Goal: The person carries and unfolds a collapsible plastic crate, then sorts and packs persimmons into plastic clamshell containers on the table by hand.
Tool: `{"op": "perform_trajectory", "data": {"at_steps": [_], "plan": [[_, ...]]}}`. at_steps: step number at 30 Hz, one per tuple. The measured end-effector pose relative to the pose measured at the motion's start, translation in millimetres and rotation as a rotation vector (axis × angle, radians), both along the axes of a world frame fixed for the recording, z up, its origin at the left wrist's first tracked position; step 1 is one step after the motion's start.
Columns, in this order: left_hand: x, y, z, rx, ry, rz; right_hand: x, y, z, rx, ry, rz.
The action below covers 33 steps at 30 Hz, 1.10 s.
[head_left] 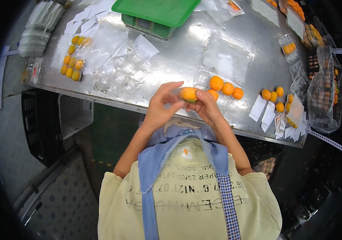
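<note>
My right hand (207, 107) is closed round an orange persimmon-like fruit (188, 94) with green leafy bits at its lower side, held above the table's near edge. Just left of the fruit is my left hand (161, 105), its fingers apart and slightly blurred, with the thumb pointing toward the fruit. Right of my hands, several similar fruits (227, 88) sit in a clear plastic tray (230, 105). Clear empty trays (119, 76) lie on the table to the left.
The metal table (175, 56) carries a green-lidded crate (155, 12) at the back. A filled fruit tray (72, 64) lies left; loose fruits (273, 97) and white paper slips (267, 115) lie right. Stacked clear trays (39, 28) stand far left. Black crates (42, 124) are beside the table.
</note>
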<state>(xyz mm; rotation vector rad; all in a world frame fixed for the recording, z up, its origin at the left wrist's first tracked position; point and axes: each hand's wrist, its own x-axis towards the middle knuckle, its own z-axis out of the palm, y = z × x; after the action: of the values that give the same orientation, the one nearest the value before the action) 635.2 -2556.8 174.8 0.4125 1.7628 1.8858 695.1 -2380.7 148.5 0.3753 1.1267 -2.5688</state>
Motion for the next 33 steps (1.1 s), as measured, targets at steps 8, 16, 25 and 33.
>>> {"op": "perform_trajectory", "data": {"at_steps": [8, 16, 25, 33], "plan": [[-5, -4, -12, 0.035, -0.142, 0.064, 3, 2, -3, -0.03, 0.071, 0.009], [-9, -4, -21, -0.041, -0.153, 0.15, 10, 47, -25, 0.004, -0.014, -0.266], [-17, -4, -33, -0.018, -0.205, 0.215, 69, 401, 148, 0.375, 0.658, -1.181], [-38, -53, -65, -0.197, -0.075, 0.555, 55, 352, 102, 0.793, 0.151, -0.949]]}}
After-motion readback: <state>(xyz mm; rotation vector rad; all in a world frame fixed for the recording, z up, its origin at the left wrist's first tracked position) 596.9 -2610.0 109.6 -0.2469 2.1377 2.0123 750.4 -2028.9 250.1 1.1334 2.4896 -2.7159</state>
